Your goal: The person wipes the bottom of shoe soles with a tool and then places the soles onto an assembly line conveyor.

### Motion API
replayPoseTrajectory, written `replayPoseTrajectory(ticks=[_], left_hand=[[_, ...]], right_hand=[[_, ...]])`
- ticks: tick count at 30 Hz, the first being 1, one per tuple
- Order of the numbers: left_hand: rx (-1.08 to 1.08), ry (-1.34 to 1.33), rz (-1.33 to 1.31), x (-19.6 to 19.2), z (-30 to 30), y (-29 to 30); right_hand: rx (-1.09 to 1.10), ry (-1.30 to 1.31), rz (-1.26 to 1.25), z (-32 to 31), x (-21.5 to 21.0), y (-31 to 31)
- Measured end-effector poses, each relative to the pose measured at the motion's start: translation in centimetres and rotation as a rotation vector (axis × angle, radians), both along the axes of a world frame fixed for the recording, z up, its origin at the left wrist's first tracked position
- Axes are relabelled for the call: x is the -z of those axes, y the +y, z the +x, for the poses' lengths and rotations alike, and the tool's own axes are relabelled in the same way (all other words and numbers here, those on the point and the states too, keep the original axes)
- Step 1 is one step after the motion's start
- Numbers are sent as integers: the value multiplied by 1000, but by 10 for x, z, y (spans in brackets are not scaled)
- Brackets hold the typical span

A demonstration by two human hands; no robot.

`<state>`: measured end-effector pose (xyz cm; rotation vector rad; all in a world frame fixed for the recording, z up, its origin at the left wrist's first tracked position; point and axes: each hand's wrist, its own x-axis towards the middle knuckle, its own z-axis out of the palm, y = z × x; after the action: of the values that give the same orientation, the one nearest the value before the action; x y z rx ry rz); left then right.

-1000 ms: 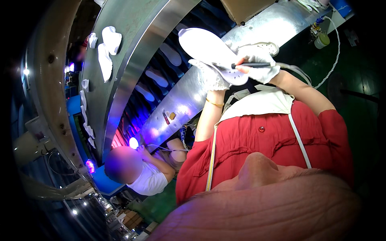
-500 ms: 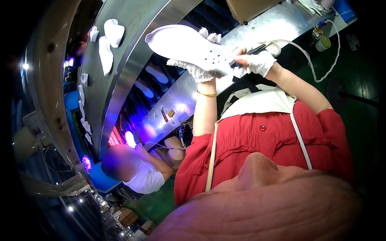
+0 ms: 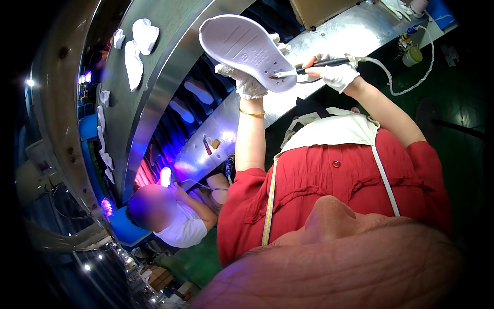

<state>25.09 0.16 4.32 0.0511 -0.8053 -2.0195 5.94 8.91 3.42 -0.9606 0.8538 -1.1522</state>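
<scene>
My left hand [image 3: 246,82], in a white knit glove, holds up a white shoe sole [image 3: 244,49] with its underside facing me. A gold bangle circles that wrist. My gloved right hand [image 3: 334,74] grips a thin dark pen-like tool [image 3: 319,64] whose tip touches the sole's right end. A pale hose [image 3: 391,82] runs from the tool toward a small round pot [image 3: 412,55] at the bench's far right.
A steel conveyor housing [image 3: 154,92] curves past on the left, carrying several white soles [image 3: 135,59]. Purple-lit soles [image 3: 198,92] sit in the opening below it. Another person in a white shirt [image 3: 180,226] works lower left. A cardboard box [image 3: 319,10] stands at the top.
Both hands have lifted the sole higher and swung it leftward, turning its underside toward me. The tool tip has stayed at the sole's right end.
</scene>
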Motion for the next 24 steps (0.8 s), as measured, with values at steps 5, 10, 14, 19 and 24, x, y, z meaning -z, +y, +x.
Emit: replayPoseTrajectory(ticks=[5,10,14,19,24], left_hand=[[146,-82,31,-26,1,6],[99,-634,24,-29,2,-1],[69,-773,126,-21,6,-12],[25,-881,150,-12,10,-24],[66,-927,157,-16,6,-16]], right_hand=[[-96,553,-525,6,-20,-2],[-430,266,-4,-8,-23,-12],[-162,281,-276,2,-24,-5],[-216,695,-480,14,-33,3],[-273,291,-283,5,-23,-8]])
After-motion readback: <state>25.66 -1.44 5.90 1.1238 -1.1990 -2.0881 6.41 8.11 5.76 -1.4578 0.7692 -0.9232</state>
